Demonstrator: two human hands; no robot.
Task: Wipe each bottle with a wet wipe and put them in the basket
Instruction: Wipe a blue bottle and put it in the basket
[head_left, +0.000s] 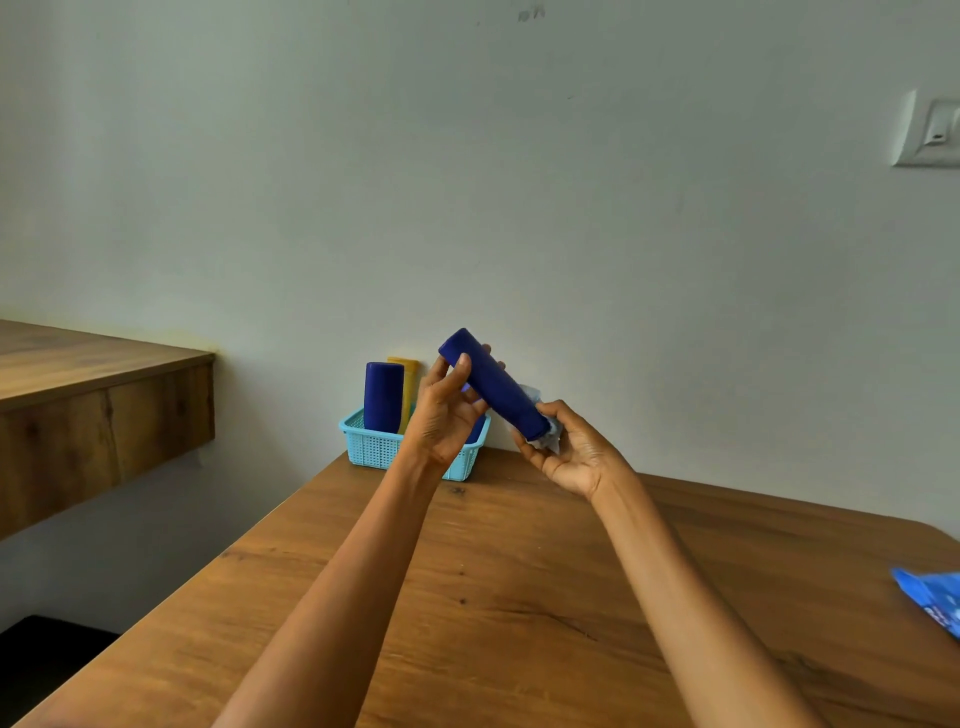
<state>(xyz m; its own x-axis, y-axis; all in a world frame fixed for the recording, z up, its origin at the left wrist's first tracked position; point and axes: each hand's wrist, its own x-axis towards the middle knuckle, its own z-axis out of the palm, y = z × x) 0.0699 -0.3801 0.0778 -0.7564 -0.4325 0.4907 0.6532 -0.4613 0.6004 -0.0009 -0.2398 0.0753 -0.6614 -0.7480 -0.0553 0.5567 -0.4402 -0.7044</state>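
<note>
Head view: we hold the blue bottle (492, 387) tilted in the air above the desk (519, 597), just in front of the basket (379, 447), left hand (441, 410) fingers curled round its upper end, right hand (569, 449) fingers clamping the wet wipe (545, 439) against its lower end. To wipe well, we judge we should turn the bottle with the left hand while drawing the wipe along its full length, then stand it in the basket beside the two bottles already there.

three blue bottles (493, 387), one yellow bottle (408, 387), one basket (374, 447)
</note>
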